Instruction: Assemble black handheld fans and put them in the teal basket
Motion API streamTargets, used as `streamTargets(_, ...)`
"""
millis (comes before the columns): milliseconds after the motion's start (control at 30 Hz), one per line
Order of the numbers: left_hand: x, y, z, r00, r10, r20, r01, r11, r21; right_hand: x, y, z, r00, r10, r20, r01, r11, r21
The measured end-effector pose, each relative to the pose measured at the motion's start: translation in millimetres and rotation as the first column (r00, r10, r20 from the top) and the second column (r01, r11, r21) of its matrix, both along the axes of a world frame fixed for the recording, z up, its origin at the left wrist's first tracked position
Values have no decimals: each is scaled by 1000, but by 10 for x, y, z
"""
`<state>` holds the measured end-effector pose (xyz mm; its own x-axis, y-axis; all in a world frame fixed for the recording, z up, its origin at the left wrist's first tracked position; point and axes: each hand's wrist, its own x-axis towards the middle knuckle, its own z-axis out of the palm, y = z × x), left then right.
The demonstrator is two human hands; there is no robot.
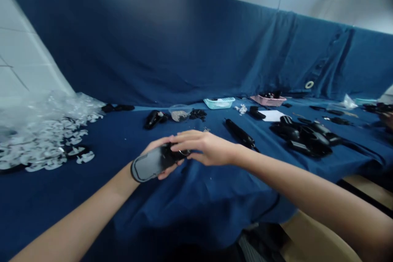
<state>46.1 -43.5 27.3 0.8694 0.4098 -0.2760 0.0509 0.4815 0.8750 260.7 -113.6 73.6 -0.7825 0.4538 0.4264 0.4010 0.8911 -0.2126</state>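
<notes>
My left hand (167, 172) is closed around a long black plastic housing (150, 164), with its wide, rounded, glossy end toward my wrist. The fingers of my right hand (202, 145) bend over the far end of this housing and grip it. A thin ring-like glint shows under the right fingertips; what it belongs to I cannot make out. Both hands are over the near part of the blue cloth-covered table (116, 188). Beyond the right hand lies a long black tool-like piece (241, 134).
White plastic pieces (46, 143) are heaped at left beside clear plastic bags (52, 104). A black device (152, 119), a bag of small parts (179, 115), a turquoise basket (219, 102) and a pink basket (268, 100) stand farther back. Black housings (307, 135) are piled at right.
</notes>
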Motion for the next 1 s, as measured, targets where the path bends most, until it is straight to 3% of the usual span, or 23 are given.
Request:
streamTargets(100,4,33,34,999,-15,-47,12,998,-58,32,40,8,996,74,42,-73,997,-31)
streamTargets(200,31,137,1,996,36,-78,-43,995,-93,50,149,-26,999,50,1,-50,996,-80)
streamTargets(333,47,277,-95,974,181,-133,-193,978,-81,-11,312,-176,972,-153,-179,117,974,-192)
streamTargets(467,24,264,-99,898,427,-103,-429,903,8,-139,470,-333,824,-459,-333,337,868,-364)
streamTargets(567,-16,211,-59,835,549,-32,-546,835,73,-218,590,-379,798,-524,-298,355,808,-471)
streamTargets(633,-60,212,-59,824,566,-20,-563,823,77,-260,653,-381,820,-500,-278,321,804,-500)
streamTargets(733,-150,291,-108,855,512,-88,-513,858,8,-303,708,-343,857,-428,-287,263,842,-471)
streamTargets(867,-267,463,-162,928,265,-262,-313,935,-163,-283,738,-194,962,-181,-206,105,937,-333)
streamTargets(1000,-317,519,-151,947,58,-315,-142,958,-250,-232,760,-84,996,87,-19,-89,952,-293)
